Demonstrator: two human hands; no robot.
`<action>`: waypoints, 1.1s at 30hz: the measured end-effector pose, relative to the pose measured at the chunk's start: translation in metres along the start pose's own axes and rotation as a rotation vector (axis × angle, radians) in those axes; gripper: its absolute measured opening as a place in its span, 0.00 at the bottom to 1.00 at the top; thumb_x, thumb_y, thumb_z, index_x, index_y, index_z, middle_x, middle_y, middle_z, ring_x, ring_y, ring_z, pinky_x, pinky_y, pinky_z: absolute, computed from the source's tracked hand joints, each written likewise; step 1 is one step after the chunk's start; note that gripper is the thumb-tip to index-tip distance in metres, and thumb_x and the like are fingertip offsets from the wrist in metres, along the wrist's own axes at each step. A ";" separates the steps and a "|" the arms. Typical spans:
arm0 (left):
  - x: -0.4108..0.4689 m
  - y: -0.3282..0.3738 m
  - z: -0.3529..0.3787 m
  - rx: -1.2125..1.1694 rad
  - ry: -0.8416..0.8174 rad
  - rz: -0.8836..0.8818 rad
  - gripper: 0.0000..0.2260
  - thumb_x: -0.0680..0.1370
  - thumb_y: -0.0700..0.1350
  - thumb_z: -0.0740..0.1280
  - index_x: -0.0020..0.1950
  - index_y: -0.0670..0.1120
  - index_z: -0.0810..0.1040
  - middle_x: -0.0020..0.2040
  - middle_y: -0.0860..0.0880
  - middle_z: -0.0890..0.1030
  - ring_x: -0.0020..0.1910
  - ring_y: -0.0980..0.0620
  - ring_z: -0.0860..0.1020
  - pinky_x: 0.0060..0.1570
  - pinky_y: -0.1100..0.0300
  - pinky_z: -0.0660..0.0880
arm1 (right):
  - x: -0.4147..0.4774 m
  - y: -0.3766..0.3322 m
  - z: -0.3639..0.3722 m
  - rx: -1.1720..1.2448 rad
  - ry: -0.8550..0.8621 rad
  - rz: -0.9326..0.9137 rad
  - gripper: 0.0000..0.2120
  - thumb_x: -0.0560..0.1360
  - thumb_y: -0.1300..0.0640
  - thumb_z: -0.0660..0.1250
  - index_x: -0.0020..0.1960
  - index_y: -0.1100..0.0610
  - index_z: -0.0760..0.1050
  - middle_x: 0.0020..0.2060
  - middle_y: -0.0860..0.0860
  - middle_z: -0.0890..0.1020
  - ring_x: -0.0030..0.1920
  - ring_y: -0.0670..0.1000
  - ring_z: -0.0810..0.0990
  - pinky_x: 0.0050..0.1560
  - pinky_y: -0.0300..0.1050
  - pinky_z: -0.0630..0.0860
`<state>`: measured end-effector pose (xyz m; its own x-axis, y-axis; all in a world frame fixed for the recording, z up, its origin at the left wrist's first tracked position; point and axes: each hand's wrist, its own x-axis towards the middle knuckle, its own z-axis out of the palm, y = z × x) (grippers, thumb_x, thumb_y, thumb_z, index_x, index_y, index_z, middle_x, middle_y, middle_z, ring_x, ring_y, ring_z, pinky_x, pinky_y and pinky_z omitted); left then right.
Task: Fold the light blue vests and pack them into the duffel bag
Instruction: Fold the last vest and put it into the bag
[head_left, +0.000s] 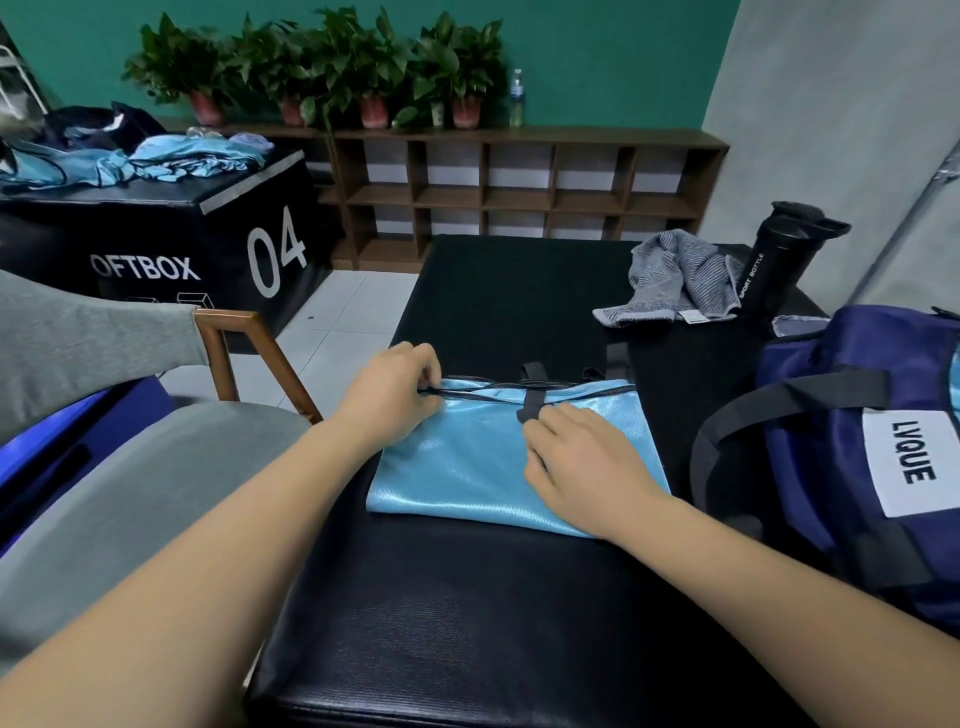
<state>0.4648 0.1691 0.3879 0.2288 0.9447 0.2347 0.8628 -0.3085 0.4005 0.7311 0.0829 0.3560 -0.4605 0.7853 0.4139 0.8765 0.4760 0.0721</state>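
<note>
We see black bench (493, 597) under vest (457, 467), teal wall (597, 52) beyond; duffel bag (826, 467) right, towel (670, 275) behind; left hand (389, 395), right hand (582, 457) pinch vest edge

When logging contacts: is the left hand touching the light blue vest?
Touching. The head view shows the left hand pinching the dark top edge of the light blue vest.

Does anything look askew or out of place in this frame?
Slightly. The folded light blue mesh vest on the black padded bench has black straps poking past its far edge, untucked. A grey striped towel lies crumpled beside the black sport bottle. More light blue vests sit heaped on the black foam box.
</note>
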 end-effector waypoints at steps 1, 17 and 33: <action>-0.001 0.002 0.000 -0.006 -0.020 0.008 0.10 0.74 0.44 0.77 0.44 0.52 0.76 0.45 0.53 0.78 0.43 0.52 0.79 0.48 0.47 0.80 | 0.002 0.001 0.001 -0.023 -0.020 0.016 0.04 0.78 0.55 0.66 0.47 0.55 0.73 0.42 0.51 0.73 0.42 0.56 0.72 0.47 0.53 0.75; 0.002 -0.017 0.005 -0.097 -0.171 -0.027 0.24 0.76 0.56 0.78 0.70 0.59 0.75 0.66 0.54 0.72 0.66 0.50 0.73 0.70 0.52 0.71 | 0.030 0.008 0.000 0.007 -0.350 0.253 0.30 0.88 0.45 0.46 0.87 0.54 0.49 0.87 0.52 0.50 0.86 0.52 0.47 0.84 0.53 0.46; 0.010 -0.012 0.000 0.080 -0.225 -0.130 0.12 0.81 0.53 0.72 0.50 0.44 0.78 0.47 0.48 0.77 0.46 0.47 0.76 0.42 0.55 0.67 | 0.031 -0.125 -0.012 0.016 -0.159 -0.116 0.14 0.76 0.45 0.71 0.54 0.54 0.79 0.46 0.53 0.79 0.45 0.57 0.78 0.47 0.53 0.74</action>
<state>0.4567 0.1823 0.3851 0.2005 0.9795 -0.0204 0.9222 -0.1817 0.3413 0.6085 0.0430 0.3707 -0.5758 0.7768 0.2552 0.8145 0.5723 0.0956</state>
